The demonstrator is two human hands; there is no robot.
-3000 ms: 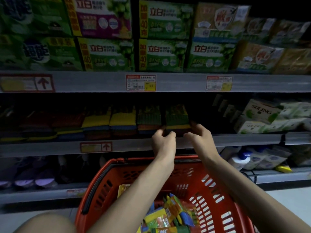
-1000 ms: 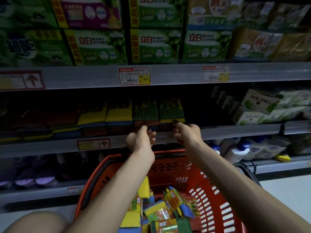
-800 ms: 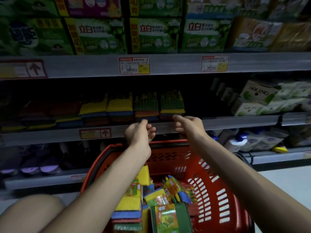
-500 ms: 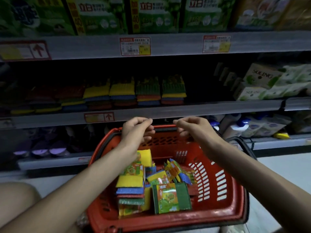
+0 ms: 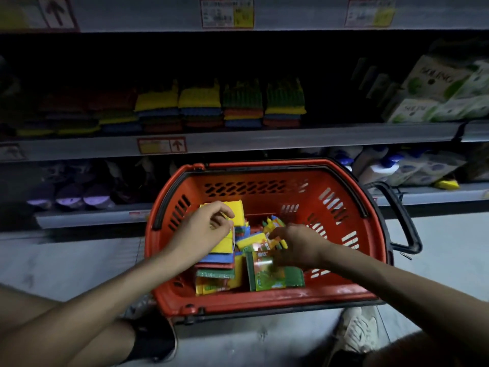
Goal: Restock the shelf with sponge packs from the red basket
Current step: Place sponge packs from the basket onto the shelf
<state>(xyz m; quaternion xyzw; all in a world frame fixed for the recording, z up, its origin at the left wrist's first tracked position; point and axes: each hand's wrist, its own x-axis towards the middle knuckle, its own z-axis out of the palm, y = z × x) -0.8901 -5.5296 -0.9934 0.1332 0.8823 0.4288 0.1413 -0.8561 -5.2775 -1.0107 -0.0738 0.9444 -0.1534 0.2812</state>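
Observation:
The red basket [image 5: 264,300] stands on the floor below the shelf [image 5: 264,140]. It holds several sponge packs: a leaning stack with a yellow top [image 5: 223,245] on the left and a green-labelled pack [image 5: 272,274] lying flat. My left hand [image 5: 203,226] hovers over the yellow-topped stack with fingers loosely curled and nothing in them. My right hand [image 5: 296,245] reaches left over the packs in the middle, fingertips at them. On the shelf, stacks of sponge packs [image 5: 243,107] stand in a row.
White SOLING boxes [image 5: 434,88] fill the shelf's right end, with a dark gap between them and the sponges. Bottles [image 5: 375,168] and purple items [image 5: 68,197] sit on the lower shelf. The basket's black handle [image 5: 404,221] sticks out right. My shoe [image 5: 357,332] is near the basket.
Both hands left the shelf edge and came down into the basket. The view tilted down with them, so the basket now fills the middle.

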